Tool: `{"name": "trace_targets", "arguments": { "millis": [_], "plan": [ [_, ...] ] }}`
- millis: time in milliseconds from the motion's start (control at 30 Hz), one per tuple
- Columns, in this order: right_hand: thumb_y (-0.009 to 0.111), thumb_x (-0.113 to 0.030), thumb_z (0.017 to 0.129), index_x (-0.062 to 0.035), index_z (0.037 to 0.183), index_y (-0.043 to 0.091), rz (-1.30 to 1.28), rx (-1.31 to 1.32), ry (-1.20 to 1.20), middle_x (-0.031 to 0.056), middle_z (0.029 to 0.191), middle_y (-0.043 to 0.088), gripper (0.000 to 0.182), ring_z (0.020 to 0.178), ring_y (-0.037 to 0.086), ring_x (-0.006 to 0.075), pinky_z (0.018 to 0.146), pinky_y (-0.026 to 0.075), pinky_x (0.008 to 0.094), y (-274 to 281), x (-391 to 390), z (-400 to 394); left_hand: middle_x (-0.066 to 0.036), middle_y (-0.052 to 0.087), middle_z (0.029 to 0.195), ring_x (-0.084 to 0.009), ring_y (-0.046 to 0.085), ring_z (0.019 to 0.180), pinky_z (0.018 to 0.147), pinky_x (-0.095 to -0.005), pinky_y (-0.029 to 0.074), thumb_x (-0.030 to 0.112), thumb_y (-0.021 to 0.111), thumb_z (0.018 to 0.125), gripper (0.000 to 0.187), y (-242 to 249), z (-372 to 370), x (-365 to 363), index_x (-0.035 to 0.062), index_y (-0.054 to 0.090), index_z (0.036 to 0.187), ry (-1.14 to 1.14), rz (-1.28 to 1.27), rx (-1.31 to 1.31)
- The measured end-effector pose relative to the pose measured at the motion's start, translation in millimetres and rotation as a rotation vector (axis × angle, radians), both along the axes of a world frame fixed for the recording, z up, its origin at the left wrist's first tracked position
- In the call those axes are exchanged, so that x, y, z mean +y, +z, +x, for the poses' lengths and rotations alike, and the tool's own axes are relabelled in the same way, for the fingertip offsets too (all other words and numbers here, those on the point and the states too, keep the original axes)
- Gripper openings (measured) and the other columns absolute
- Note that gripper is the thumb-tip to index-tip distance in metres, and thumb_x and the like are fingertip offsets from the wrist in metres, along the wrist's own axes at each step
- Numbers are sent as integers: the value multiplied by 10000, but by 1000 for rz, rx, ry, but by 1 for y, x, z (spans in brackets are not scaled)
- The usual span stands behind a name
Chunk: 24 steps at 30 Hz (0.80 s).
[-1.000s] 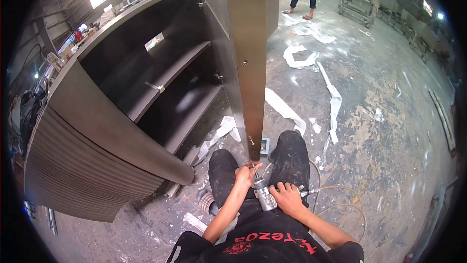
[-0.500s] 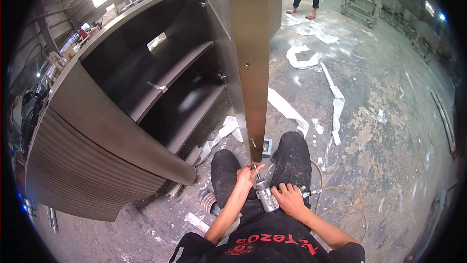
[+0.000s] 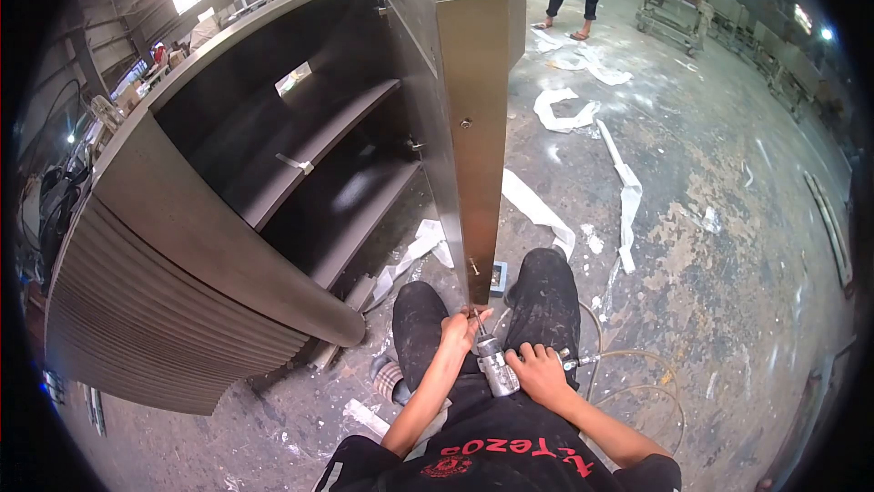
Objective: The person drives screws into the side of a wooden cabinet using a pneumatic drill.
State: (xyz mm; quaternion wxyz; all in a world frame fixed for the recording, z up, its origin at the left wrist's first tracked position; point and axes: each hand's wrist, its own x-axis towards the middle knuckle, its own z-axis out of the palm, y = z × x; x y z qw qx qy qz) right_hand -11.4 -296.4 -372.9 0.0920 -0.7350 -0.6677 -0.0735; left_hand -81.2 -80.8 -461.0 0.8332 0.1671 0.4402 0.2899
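In my head view, the right hand (image 3: 541, 372) grips the drill (image 3: 497, 372); the left hand (image 3: 461, 329) meets its bit (image 3: 480, 320) below the open door (image 3: 479, 164). Left: the cabinet (image 3: 182, 310). White strips (image 3: 629, 196) lie on the floor (image 3: 692, 292).

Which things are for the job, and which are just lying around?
For the job:
power tool in the right hand
hose
cabinet door, left hand at its lower end
blue tray, perhaps

Apparently just lying about:
white strips on the floor
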Motion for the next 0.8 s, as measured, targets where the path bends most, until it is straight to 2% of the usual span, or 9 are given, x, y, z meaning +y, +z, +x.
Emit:
{"name": "trace_targets", "arguments": {
  "millis": [133, 233, 567, 800],
  "plan": [
    [607, -176, 826, -151, 1043, 586, -4, 0, 0, 67, 896, 535, 220, 801, 588, 260, 668, 458, 406, -1, 0, 0, -323, 594, 1053, -439, 651, 978, 925, -495, 612, -25, 268, 1026, 321, -9, 1, 1, -256, 481, 1090, 7, -6, 0],
    [607, -178, 828, -152, 1041, 584, -5, -6, 1, 65, 893, 534, 217, 799, 588, 259, 668, 458, 406, -2, 0, 1, -271, 617, 984, -403, 687, 889, 845, -523, 656, -37, 329, 1030, 273, -12, 0, 3, -219, 530, 990, 35, -47, -43],
    [606, -172, 829, -154, 1059, 585, -11, -6, 5, 64, 897, 535, 231, 803, 589, 260, 671, 459, 407, -2, 0, 2, -292, 628, 985, -392, 686, 882, 840, -511, 655, 0, 313, 1055, 319, 2, 0, 1, -227, 531, 1002, 32, -12, -20],
    [614, -148, 818, -141, 1073, 575, 33, 16, 21, 60, 906, 550, 257, 797, 593, 256, 659, 461, 405, 3, 0, 2, -291, 630, 982, -392, 690, 860, 838, -509, 653, -7, 330, 1043, 295, -14, 0, 4, -223, 529, 1013, -8, 0, -50]
  ]
}}
